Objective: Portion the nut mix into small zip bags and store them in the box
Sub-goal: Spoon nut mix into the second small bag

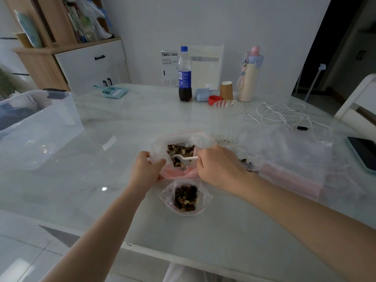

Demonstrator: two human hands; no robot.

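Note:
A large zip bag with a red seal stands open mid-table, nut mix visible inside. My left hand grips the bag's left rim and holds it open. My right hand pinches the handle of a small white spoon, whose bowl sits inside the bag over the nuts. Just in front lies a small zip bag, open and partly filled with nut mix. Another small bag with nuts peeks out behind my right hand. The clear storage box stands at the far left.
A pile of empty zip bags lies to the right, with a phone and white cable beyond. A clear ribbed jar, cola bottle, paper cup and flask stand behind.

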